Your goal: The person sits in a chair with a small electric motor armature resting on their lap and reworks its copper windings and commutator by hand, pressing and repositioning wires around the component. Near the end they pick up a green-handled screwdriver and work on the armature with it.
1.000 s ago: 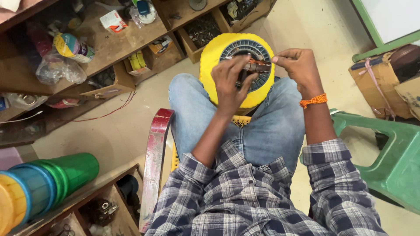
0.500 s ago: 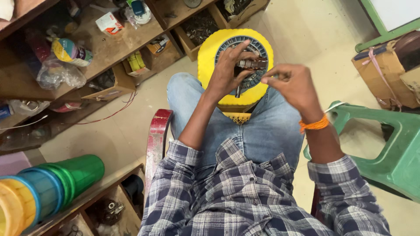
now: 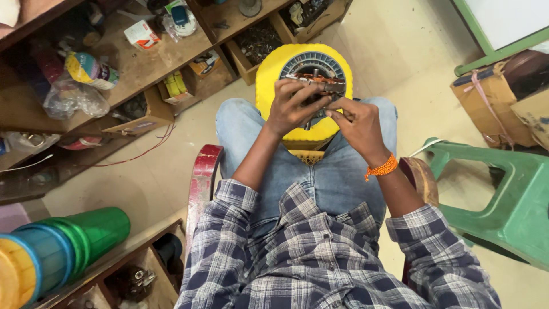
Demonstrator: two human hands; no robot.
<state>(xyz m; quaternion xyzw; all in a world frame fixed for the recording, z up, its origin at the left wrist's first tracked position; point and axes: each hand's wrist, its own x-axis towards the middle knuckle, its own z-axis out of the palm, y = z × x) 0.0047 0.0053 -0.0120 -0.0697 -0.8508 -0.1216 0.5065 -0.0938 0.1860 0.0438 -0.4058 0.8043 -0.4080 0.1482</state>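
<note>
I sit on a red chair (image 3: 201, 182) with a yellow stool (image 3: 269, 86) between my knees. On the stool lies a round metal motor core (image 3: 311, 60) with copper windings. My left hand (image 3: 294, 106) grips a small dark metal part with copper wire (image 3: 317, 83) just above the core. My right hand (image 3: 357, 123) pinches the same part from the right, fingertips close to the left hand's. An orange thread band sits on my right wrist. What lies under the hands is hidden.
Wooden shelves (image 3: 143, 68) at the left and top hold boxes, bags, tape rolls and small parts. A green plastic stool (image 3: 509, 194) stands at the right, with cardboard boxes (image 3: 497, 97) behind it. Stacked coloured plastic cups (image 3: 57, 252) lie at the lower left.
My right hand has drawn in from the right to meet the left hand over the core. The left hand stays curled on the small part.
</note>
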